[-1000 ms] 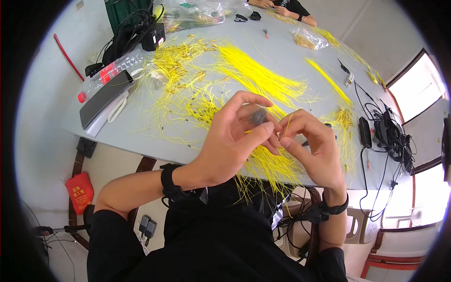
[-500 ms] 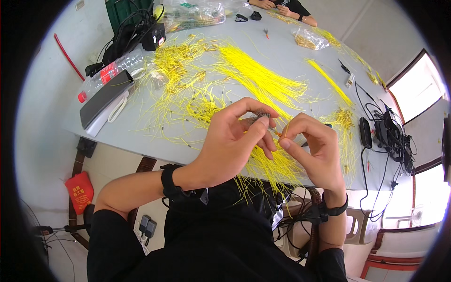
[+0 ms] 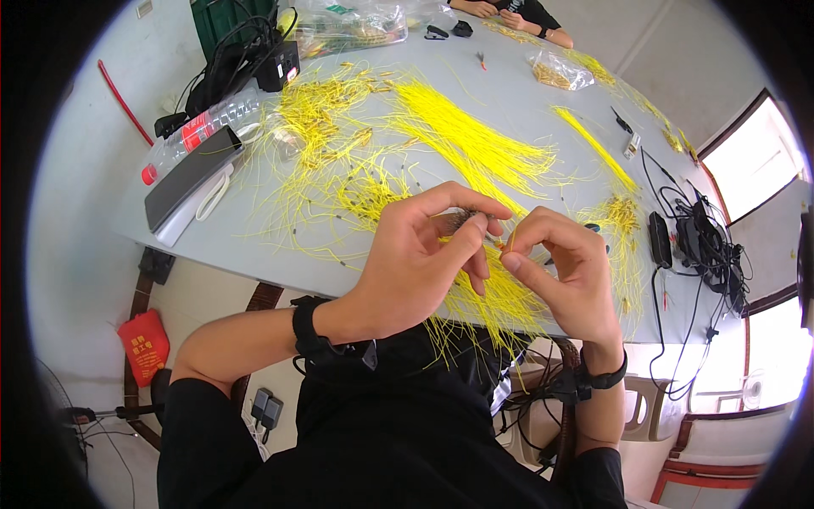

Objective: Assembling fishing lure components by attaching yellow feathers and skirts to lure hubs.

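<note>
My left hand (image 3: pixel 420 259) is raised over the near edge of the grey table (image 3: pixel 526 110), thumb and fingers pinched on a small dark connector (image 3: pixel 458 220). My right hand (image 3: pixel 564 271) sits close beside it, fingertips pinching a thin yellow wire (image 3: pixel 502 246) at the connector. A loose bunch of yellow wires (image 3: pixel 500 297) lies under both hands and hangs over the table edge. Long bundles of yellow wires (image 3: pixel 458 136) are spread across the middle of the table.
A clear plastic bottle (image 3: pixel 203 127) and a dark flat case (image 3: pixel 191 174) lie at the table's left. Black cables and a dark box (image 3: pixel 275 64) are at the far left; black chargers and cords (image 3: pixel 695 242) at the right. Another person's hands (image 3: pixel 500 13) work at the far end.
Both hands have stayed over the same spot; the fingers have shifted slightly, with the right fingertips now closer to the connector held by the left.
</note>
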`<state>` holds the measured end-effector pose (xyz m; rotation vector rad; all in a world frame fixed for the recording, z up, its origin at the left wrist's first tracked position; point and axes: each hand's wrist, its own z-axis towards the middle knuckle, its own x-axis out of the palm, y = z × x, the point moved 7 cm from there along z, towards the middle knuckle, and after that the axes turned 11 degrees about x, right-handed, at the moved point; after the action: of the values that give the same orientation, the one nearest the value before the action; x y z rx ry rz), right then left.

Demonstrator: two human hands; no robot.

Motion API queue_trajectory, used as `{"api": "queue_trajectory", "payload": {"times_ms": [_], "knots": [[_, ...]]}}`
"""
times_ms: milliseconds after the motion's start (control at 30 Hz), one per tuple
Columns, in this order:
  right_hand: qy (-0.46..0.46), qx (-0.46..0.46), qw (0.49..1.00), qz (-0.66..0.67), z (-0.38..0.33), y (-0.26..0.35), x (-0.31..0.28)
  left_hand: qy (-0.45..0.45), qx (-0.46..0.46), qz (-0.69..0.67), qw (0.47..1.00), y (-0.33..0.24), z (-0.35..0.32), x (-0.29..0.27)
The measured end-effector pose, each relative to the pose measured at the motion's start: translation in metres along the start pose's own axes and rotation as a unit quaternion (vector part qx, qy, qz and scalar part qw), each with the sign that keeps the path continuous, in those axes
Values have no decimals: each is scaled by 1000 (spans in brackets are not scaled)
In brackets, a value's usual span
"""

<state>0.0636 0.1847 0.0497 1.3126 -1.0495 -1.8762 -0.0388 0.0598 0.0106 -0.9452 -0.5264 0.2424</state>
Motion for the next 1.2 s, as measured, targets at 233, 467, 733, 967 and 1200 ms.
{"api": "queue_trajectory", "payload": {"times_ms": [233,467,733,967,1200], "knots": [[6,5,1000,8,0,-2,0,-2,-10,-9,1000,-1,0,1],[8,15,999,28,1,-6,2,-18,-14,-25,999,-2,0,1],[9,64,996,67,2,-14,4,-19,-16,-28,999,-2,0,-1],[14,72,993,91,1,-15,5,-20,1,-34,999,-2,1,-1],[19,81,992,97,1,-15,6,-31,1,-36,999,-2,2,-1]]}}
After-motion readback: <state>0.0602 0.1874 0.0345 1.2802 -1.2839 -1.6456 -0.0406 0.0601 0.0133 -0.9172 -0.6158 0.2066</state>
